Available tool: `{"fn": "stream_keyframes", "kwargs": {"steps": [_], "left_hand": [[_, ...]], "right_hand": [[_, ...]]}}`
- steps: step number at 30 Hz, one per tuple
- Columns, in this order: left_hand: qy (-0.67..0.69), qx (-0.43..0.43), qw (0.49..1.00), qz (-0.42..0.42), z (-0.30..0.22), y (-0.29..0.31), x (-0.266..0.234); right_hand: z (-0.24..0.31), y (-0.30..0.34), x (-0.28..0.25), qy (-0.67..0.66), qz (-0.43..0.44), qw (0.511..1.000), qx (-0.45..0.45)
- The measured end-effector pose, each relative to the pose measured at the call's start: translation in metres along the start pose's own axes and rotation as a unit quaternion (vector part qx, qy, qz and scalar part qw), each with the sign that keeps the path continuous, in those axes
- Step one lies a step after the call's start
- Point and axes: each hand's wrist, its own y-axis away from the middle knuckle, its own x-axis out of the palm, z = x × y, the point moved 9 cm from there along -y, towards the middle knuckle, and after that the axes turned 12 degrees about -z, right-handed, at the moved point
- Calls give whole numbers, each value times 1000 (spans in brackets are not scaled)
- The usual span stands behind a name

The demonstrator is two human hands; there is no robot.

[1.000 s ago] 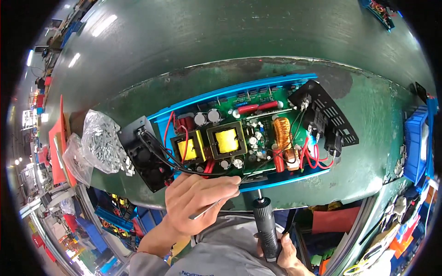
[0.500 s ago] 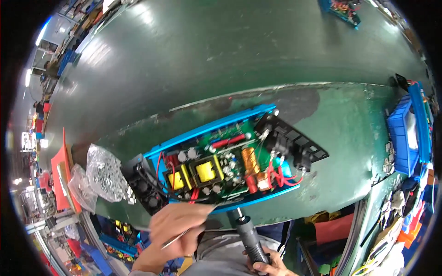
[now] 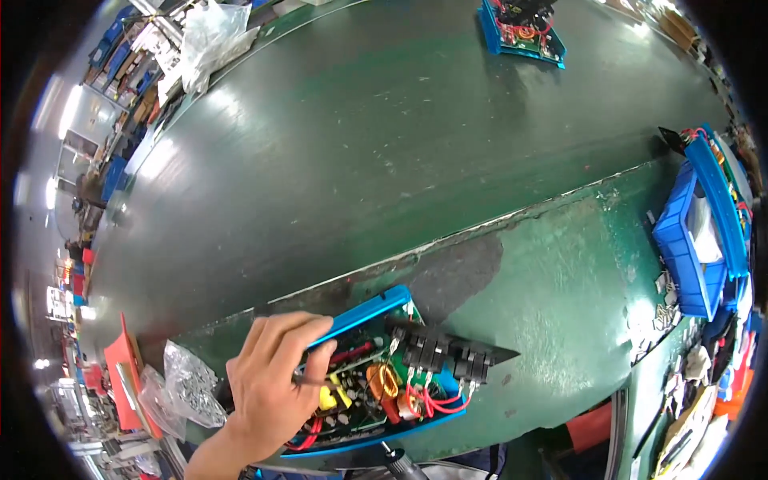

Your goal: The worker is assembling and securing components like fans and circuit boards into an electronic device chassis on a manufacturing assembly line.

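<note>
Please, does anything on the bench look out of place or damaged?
Yes. The black end panel sits askew at the end of the blue case, not flush with it. A dark patch marks the green bench, which looks stained or worn there.

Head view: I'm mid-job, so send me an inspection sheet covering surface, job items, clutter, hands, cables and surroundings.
Surface: green bench, scuffed, with a dark patch.
Job items: blue housing, open-topped, copper coil exposed; black screwdriver at the lower edge, tip near the housing.
Clutter: clear plastic bag of silvery parts, left; blue bin, right.
Hands: left hand at the housing's far wall, grip unclear; right hand out of view.
Cables: red wires looping by black sockets.
Surroundings: second blue unit beyond.
</note>
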Motion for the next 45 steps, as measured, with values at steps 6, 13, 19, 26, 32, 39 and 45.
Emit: {"fn": "stream_keyframes", "kwargs": {"steps": [6, 13, 19, 26, 32, 39, 45], "left_hand": [[49, 102, 989, 94, -33, -26, 39], [125, 106, 981, 104, -26, -22, 46], [177, 65, 977, 97, -30, -20, 26], [102, 53, 992, 55, -26, 1, 8], [84, 26, 995, 46, -17, 50, -20], [12, -73, 996, 44, 1, 83, -20], [-33, -76, 993, 80, -10, 74, -13]], "right_hand": [[-39, -5, 11, -50, 40, 996, -61], [-2, -10, -8, -97, 45, 993, 57], [24, -5, -16, -133, -12, 991, 4], [-29, -2, -9, -119, -54, 990, 45], [3, -1, -10, -41, -36, 998, 43], [-17, -2, -1, -100, -86, 991, 0], [-24, -5, -3, -76, -74, 994, 21]]}}
